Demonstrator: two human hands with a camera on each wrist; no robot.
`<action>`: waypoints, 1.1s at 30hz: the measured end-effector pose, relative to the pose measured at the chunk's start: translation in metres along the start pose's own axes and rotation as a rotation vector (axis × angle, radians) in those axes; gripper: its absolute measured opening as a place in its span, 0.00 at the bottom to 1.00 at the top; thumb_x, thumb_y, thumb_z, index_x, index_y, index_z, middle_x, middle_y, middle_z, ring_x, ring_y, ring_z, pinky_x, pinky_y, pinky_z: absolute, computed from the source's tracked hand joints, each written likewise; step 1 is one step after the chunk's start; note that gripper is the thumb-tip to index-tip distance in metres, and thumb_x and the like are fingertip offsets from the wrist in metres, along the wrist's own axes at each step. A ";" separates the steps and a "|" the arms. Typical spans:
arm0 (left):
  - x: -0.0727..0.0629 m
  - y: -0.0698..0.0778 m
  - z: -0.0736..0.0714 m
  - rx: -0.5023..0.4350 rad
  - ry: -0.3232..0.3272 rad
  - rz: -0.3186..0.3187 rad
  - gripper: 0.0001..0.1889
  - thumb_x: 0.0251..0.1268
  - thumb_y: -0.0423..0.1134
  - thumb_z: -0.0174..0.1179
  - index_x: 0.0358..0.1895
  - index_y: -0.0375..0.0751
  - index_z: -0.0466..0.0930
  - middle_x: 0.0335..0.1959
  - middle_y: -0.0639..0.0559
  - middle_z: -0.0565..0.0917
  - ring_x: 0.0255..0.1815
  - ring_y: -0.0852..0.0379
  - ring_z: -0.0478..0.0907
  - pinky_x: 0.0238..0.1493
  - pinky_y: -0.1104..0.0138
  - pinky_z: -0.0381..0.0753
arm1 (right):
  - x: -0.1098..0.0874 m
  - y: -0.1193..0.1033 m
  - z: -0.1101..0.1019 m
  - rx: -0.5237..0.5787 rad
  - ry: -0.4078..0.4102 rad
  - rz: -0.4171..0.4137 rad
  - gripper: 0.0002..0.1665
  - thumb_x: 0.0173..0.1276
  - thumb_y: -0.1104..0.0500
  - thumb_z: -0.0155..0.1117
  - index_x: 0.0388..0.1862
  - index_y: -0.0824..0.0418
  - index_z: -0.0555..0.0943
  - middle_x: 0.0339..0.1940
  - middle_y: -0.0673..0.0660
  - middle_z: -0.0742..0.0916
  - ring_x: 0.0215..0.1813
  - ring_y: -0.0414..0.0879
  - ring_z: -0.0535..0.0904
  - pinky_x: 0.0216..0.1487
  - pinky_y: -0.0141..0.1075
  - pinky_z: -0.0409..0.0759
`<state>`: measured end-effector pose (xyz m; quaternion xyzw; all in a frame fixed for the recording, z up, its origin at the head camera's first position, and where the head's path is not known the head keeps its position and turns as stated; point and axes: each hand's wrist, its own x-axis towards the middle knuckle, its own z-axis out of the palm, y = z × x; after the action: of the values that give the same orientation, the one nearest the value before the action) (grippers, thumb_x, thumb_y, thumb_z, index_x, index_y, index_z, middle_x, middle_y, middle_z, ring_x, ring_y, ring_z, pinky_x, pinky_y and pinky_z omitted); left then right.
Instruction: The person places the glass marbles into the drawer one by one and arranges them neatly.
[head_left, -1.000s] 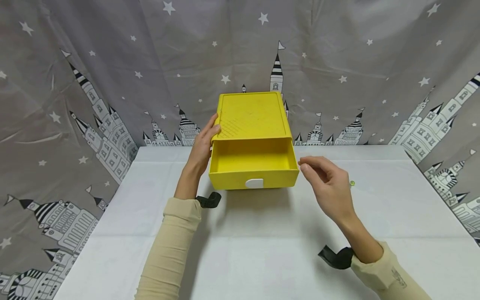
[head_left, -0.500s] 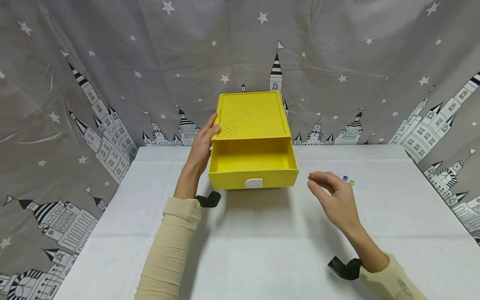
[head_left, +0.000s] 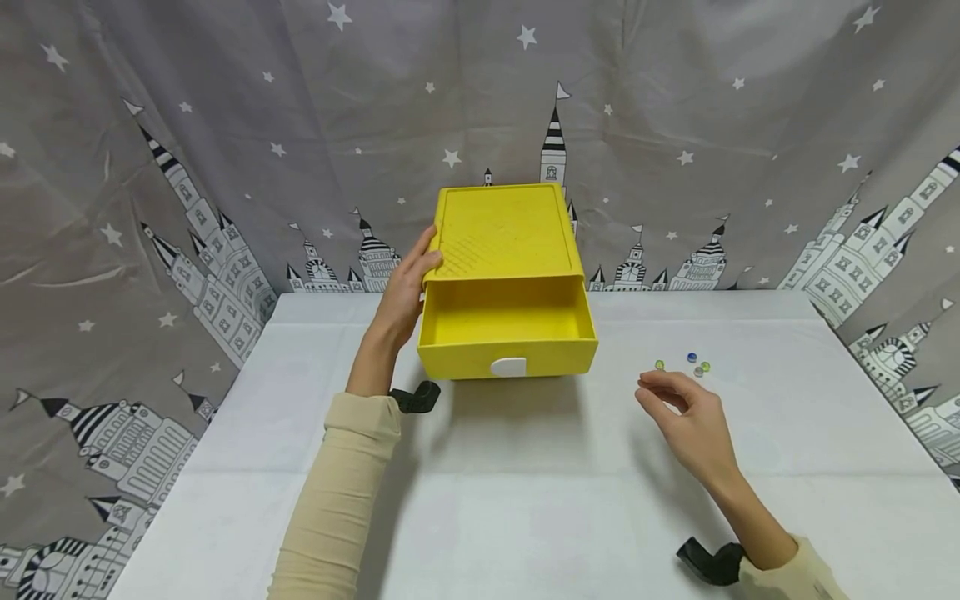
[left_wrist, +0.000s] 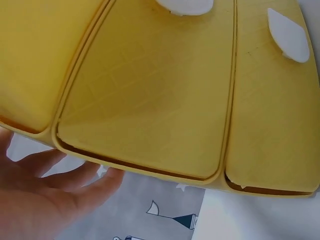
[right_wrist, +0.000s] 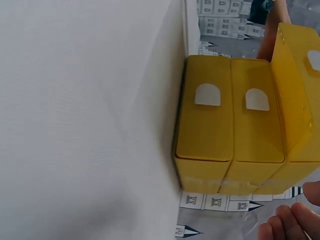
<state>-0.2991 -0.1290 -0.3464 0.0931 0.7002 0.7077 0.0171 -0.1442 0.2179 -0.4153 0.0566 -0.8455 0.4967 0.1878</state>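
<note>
A yellow chest of drawers stands at the back middle of the table, its top drawer pulled out and bare inside. My left hand rests against the chest's left side, thumb at the upper edge. In the left wrist view its fingers lie extended along the side wall. My right hand hovers right of the chest with fingers bent loosely toward the thumb and nothing between them. Just beyond its fingertips lie small glass beads: a green bead, a blue bead, a yellow-green bead and a clear bead.
The table wears a white cloth. Behind it hangs a grey curtain printed with stars and castles. Two lower drawers with white handles are closed, as the right wrist view shows.
My right hand has drawn back from the open drawer, rightward and toward me, bringing more glass beads into sight. The left hand and the chest have stayed in place.
</note>
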 end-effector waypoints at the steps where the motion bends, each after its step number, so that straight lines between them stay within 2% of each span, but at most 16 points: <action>1: 0.000 0.000 0.000 0.004 -0.009 0.000 0.31 0.77 0.47 0.47 0.79 0.64 0.51 0.79 0.60 0.50 0.76 0.55 0.52 0.69 0.47 0.59 | -0.001 0.002 0.000 -0.005 -0.001 0.006 0.12 0.67 0.65 0.67 0.48 0.68 0.84 0.45 0.60 0.87 0.43 0.29 0.79 0.50 0.21 0.72; 7: 0.002 0.001 0.000 0.037 -0.043 0.036 0.29 0.78 0.47 0.43 0.79 0.60 0.51 0.79 0.60 0.49 0.77 0.59 0.48 0.73 0.53 0.53 | -0.008 0.011 0.000 -0.021 -0.006 0.036 0.13 0.67 0.64 0.67 0.49 0.68 0.84 0.45 0.60 0.87 0.43 0.30 0.79 0.49 0.21 0.72; 11: 0.002 0.000 0.001 0.049 -0.055 0.055 0.29 0.79 0.47 0.42 0.79 0.58 0.52 0.79 0.58 0.50 0.77 0.58 0.48 0.74 0.54 0.51 | -0.009 0.016 -0.001 -0.042 0.003 0.035 0.13 0.67 0.64 0.67 0.49 0.68 0.84 0.45 0.61 0.87 0.43 0.28 0.79 0.49 0.20 0.72; 18: 0.002 0.000 0.001 0.059 -0.045 0.049 0.28 0.79 0.47 0.42 0.79 0.59 0.54 0.79 0.58 0.51 0.77 0.58 0.49 0.73 0.53 0.50 | -0.006 0.026 -0.008 -0.037 0.044 0.017 0.13 0.66 0.67 0.68 0.48 0.71 0.83 0.44 0.64 0.87 0.43 0.26 0.77 0.48 0.19 0.72; 33: 0.003 -0.002 0.000 0.044 -0.034 0.035 0.30 0.78 0.48 0.43 0.80 0.59 0.51 0.80 0.60 0.49 0.78 0.58 0.46 0.73 0.51 0.52 | 0.003 0.049 -0.015 -0.099 0.096 0.064 0.13 0.65 0.68 0.66 0.46 0.75 0.83 0.42 0.67 0.87 0.39 0.22 0.75 0.44 0.17 0.71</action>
<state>-0.3018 -0.1281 -0.3479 0.1179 0.7133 0.6907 0.0145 -0.1565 0.2558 -0.4474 -0.0040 -0.8605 0.4620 0.2148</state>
